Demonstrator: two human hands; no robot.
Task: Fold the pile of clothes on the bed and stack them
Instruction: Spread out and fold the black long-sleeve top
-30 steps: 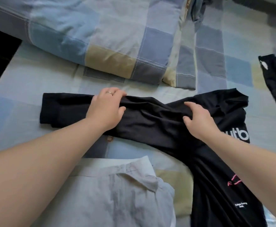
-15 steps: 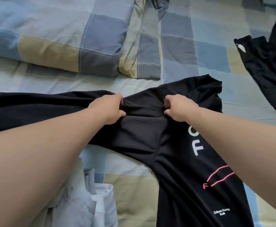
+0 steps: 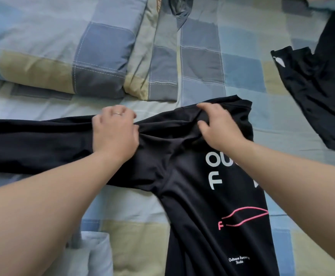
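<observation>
Grip of left hand and right hand pinches bunched black shirt on checked bedsheet beside matching pillow.

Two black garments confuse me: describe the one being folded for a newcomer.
On the checked bedsheet, look centre, under the left hand and right hand. That black shirt, unlike the black garment far right, bears large white letters and a pink line drawing.

black printed shirt | spread out, shoulder bunched | black garment | right
</observation>
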